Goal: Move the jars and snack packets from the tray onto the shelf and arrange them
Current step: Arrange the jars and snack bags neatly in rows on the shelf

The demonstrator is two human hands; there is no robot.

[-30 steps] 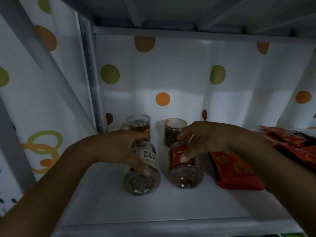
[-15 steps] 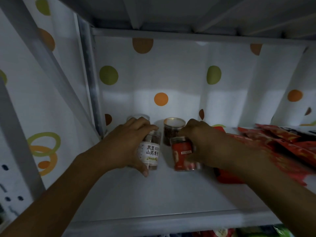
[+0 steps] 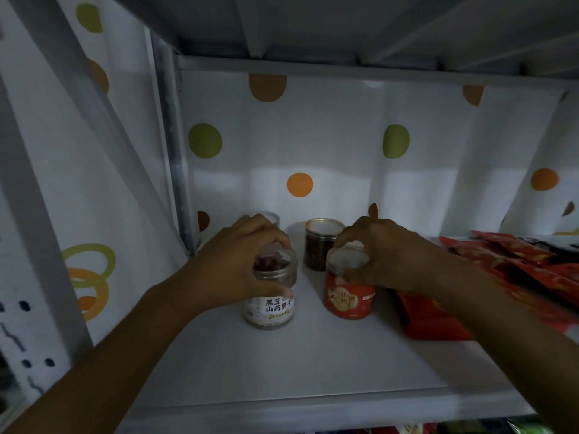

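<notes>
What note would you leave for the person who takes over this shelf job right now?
Left hand: grips the white-label jar near its top.
Right hand: grips the red-label jar round its lid.
Both jars stand upright on the shelf, side by side, in front of the gold-lid jar and a fourth jar half hidden behind the left hand.
Red snack packets lie to the right.
Done: four jars and some packets are on the shelf.
Left: release both jars, straighten the rows; tray out of view, so check it.
</notes>
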